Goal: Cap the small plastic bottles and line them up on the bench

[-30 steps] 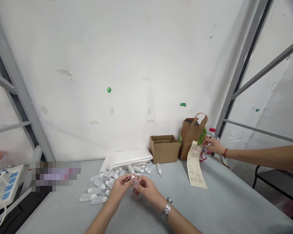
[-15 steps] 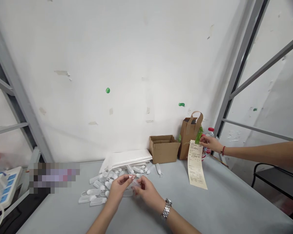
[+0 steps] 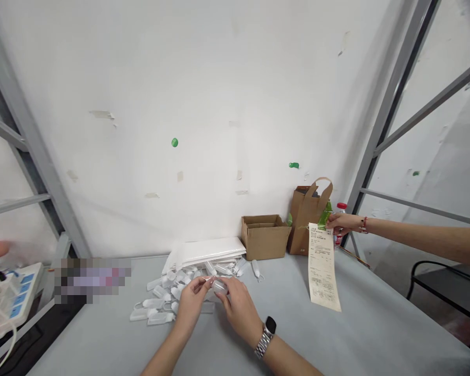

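Observation:
My left hand [image 3: 191, 303] and my right hand [image 3: 239, 307], which has a watch on its wrist, meet low in the middle of the view. Both pinch a small clear plastic tube [image 3: 219, 286] between thumbs and fingertips, the left at its left end and the right around its right side. Fingers partly cover it. Beside and behind my left hand lies a loose pile of similar translucent tubes [image 3: 153, 303], some with thin loops at one end. White flat packets [image 3: 206, 248] lie stacked behind the pile.
An open cardboard box [image 3: 265, 245] and a brown paper bag [image 3: 298, 219] stand against the wall. At right, another person's hand [image 3: 345, 223] grips a green strip [image 3: 324, 215] near a long receipt [image 3: 323, 271] and a red-capped bottle [image 3: 341, 207]. A power strip [image 3: 25, 290] sits far left.
My right hand has turned further over the tube, its fingers now wrapped around it. The other person's hand has shifted slightly on the green strip. The whole view has moved a little.

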Tool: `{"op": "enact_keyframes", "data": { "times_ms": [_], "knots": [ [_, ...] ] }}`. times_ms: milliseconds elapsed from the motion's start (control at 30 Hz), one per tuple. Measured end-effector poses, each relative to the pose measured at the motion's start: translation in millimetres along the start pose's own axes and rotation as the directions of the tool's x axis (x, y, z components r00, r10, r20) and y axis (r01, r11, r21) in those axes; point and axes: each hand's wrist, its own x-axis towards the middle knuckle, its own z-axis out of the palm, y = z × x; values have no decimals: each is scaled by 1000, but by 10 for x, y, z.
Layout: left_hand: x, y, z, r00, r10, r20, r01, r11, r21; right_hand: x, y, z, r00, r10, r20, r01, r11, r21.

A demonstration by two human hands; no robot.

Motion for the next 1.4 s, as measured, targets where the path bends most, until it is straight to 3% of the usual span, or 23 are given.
{"op": "enact_keyframes", "data": {
  "times_ms": [167, 400, 667, 833, 900, 967, 1067, 1200, 1400],
  "knots": [
    [25, 14, -27, 1000, 16, 21, -16, 1000, -12, 13, 10, -1, 999, 17, 37, -17, 1000, 8],
    [-7, 16, -2, 1000, 18, -14, -17, 995, 95, -21, 12, 53, 997, 58, -47, -58, 998, -3],
    [-9, 5, 11, 999, -3, -40, 4, 999, 38, -6, -11, 34, 997, 67, -26, -67, 998, -8],
    [88, 6, -160, 970, -67, -232, 66, 998, -12, 16, 25, -19, 999, 37, -39, -37, 999, -4],
    [127, 25, -229, 948, -77, -308, 58, 996, -68, 40, 92, -36, 995, 74, -71, -74, 997, 9],
    [138, 50, -245, 946, -63, -319, 32, 994, -103, 77, 178, -58, 982, 156, -106, -152, 988, 40],
    [101, 79, -171, 968, -21, -248, -3, 995, -95, 143, 301, -101, 953, 287, -100, -265, 946, 185],
    [18, 93, -41, 995, 52, -87, -55, 998, -41, 213, 399, -126, 939, 338, -56, -283, 858, 429],
    [-97, 149, 29, 966, 159, 204, -190, 971, 144, 233, 392, -97, 917, 394, -62, -311, 804, 507]
  ]
}}
